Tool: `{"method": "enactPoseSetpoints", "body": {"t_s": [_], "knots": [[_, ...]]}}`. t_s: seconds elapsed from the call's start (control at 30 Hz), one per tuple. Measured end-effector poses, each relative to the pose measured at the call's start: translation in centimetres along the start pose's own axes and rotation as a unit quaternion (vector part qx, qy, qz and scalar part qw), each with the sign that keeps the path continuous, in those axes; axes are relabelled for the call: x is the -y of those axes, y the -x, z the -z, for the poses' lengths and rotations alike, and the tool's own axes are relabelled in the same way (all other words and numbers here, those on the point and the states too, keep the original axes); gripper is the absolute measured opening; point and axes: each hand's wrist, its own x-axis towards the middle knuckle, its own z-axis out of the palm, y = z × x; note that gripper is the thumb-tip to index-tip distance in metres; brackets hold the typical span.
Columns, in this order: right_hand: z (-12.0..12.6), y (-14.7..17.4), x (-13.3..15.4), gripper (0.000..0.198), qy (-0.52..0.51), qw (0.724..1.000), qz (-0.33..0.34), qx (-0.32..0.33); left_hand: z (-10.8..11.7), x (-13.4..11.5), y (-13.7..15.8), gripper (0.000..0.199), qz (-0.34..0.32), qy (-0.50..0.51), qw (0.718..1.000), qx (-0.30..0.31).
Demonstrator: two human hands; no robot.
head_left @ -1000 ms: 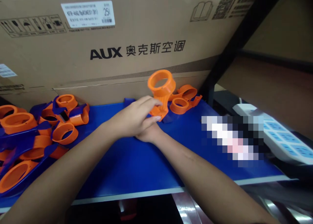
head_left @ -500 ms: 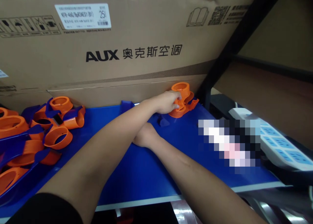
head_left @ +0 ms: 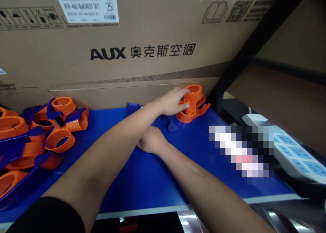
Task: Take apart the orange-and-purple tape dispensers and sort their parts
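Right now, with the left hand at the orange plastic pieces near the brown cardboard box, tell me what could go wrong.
The upper orange plastic ring piece at the left hand appears to sit over another orange plastic piece, so it might tip if released unevenly. The left forearm crosses above the right hand, so pulling back could knock them together. The small dark-blue plastic piece on the glossy blue tabletop lies near the left hand and might get nudged.

Orange ringed part (head_left: 195, 98); ring uppermost; among orange pieces (head_left: 185, 117)
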Motion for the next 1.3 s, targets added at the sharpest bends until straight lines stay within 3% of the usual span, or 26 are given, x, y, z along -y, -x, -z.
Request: {"method": "enactPoseSetpoints", "body": {"t_s": [0.07,0.17,0.23,0.4,0.53,0.7,0.97,1.17,1.3], "knots": [[0.2,0.0,0.3,0.043,0.031,0.999,-0.019,0.019,1.9,1.0,1.3,0.043,0.031,-0.063,0.997,0.02],[0.4,-0.1,0.6,0.043,0.05,0.998,-0.028,0.021,3.5,2.3,3.5,0.041,0.11,-0.179,0.971,0.118],[0.4,-0.2,0.7,0.042,0.058,0.998,-0.029,0.02,3.6,2.8,4.9,0.041,0.13,-0.217,0.954,0.162],[0.4,-0.3,0.8,0.041,0.067,0.997,-0.025,0.015,2.2,2.9,7.0,0.029,0.13,-0.237,0.941,0.202],[0.3,-0.3,0.7,0.041,0.07,0.997,-0.028,0.012,2.2,3.1,6.4,0.029,0.127,-0.241,0.94,0.204],[0.2,-0.3,0.6,0.041,0.076,0.997,-0.026,0.013,2.3,3.6,3.0,0.033,0.127,-0.241,0.945,0.181],[0.6,-0.1,0.4,0.034,0.074,0.997,-0.01,0.017,0.0,4.3,-1.1,0.033,0.121,-0.237,0.944,0.194],[0.6,-0.1,0.1,0.037,0.07,0.997,-0.003,0.017,0.7,3.5,-0.6,0.035,0.131,-0.234,0.945,0.186],[0.1,-0.4,-0.1,0.044,0.081,0.996,-0.014,0.017,3.1,2.1,2.8,0.038,0.145,-0.236,0.949,0.15]]}}
